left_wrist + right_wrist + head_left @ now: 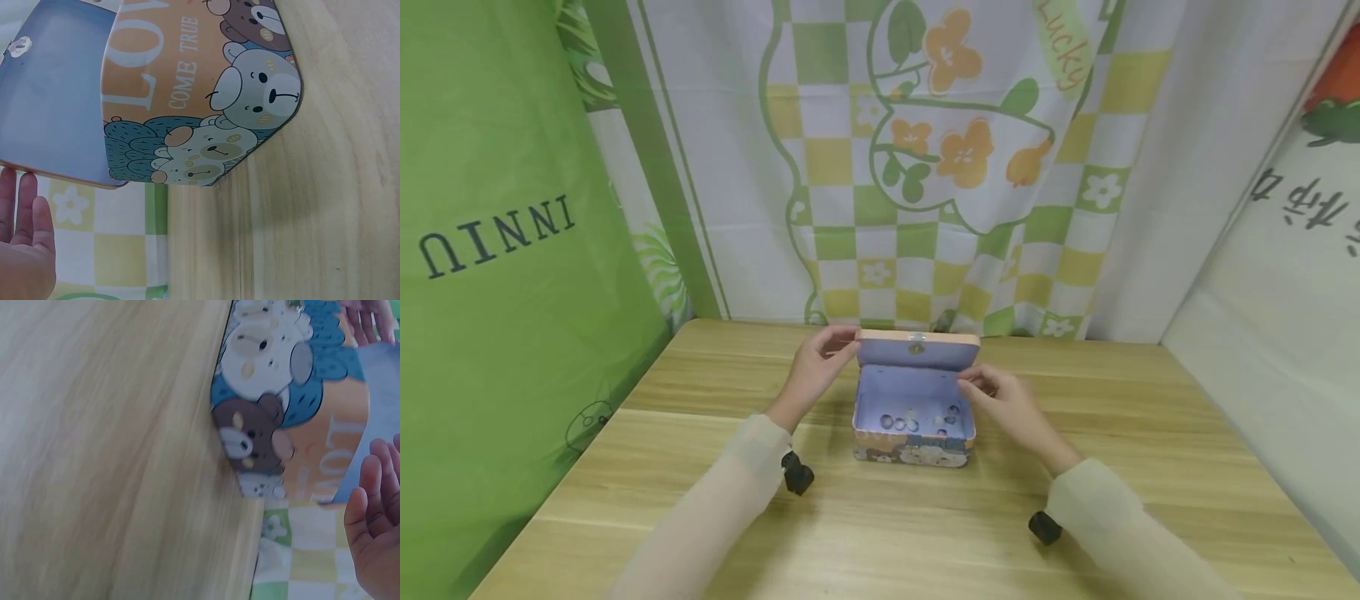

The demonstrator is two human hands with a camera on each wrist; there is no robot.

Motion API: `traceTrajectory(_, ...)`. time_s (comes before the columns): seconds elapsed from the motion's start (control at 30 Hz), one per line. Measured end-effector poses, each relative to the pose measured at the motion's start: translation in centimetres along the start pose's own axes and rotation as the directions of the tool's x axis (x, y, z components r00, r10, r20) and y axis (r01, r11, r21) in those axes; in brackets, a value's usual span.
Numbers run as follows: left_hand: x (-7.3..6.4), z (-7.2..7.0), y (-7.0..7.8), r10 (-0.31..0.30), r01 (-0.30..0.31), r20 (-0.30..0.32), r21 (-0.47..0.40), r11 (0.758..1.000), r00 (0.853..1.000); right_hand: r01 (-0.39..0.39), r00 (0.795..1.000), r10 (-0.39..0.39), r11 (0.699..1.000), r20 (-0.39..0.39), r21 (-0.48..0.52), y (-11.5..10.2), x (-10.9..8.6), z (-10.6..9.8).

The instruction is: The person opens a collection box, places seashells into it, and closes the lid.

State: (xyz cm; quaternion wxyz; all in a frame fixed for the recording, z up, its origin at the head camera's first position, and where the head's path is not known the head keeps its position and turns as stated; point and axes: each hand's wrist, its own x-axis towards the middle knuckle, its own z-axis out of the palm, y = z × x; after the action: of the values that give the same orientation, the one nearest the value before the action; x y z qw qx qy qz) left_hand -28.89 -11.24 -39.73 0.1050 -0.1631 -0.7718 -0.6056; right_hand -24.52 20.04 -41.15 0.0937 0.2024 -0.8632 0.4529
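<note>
A hinged box (913, 455) with bear drawings stands on the table, its lid (917, 350) raised at the back. Several small round pieces (899, 423), some dark and some pale, lie on its lilac floor. My left hand (817, 364) is at the lid's left corner, and in the left wrist view its nearly straight fingertips (26, 181) meet the lid's edge. On the other side, my right hand (1003, 402) has its fingertips right at the box's upper right rim. Its fingers (370, 478) are extended in the right wrist view, overlapping the blue lid interior.
The wooden table (925, 533) carries the box near its back edge. Behind hangs a checked curtain (842, 167); green fabric (497, 333) covers the left side and a white printed sheet (1262, 317) the right. Black wrist cameras (797, 475) sit below both sleeves.
</note>
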Motion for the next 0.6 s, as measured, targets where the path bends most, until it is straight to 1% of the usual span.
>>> traceTrajectory(0.17, -0.4, 0.0, -0.1, 0.014, -0.013, 0.019, -0.014, 1.000, 1.000, 0.009, 0.999, -0.012, 0.999, 0.049, 0.047, -1.4, 0.1, 0.6)
traceTrajectory(0.33, -1.0, -0.2, -0.1, 0.006, -0.005, 0.029, -0.032, 0.999, 1.000, 0.024, 0.993, -0.033, 0.996, 0.112, 0.082, -2.6, 0.4, 1.5)
traceTrajectory(0.4, -1.1, -0.2, -0.2, 0.001, 0.001, 0.036, -0.033, 0.999, 0.999, 0.026, 0.992, -0.036, 0.996, 0.121, 0.081, -3.0, 0.6, 1.9)
traceTrajectory(0.6, -1.6, -0.4, -0.2, 0.017, -0.014, 0.077, -0.034, 0.999, 0.997, 0.038, 0.988, -0.051, 0.995, 0.146, 0.092, -3.6, 0.9, 2.6)
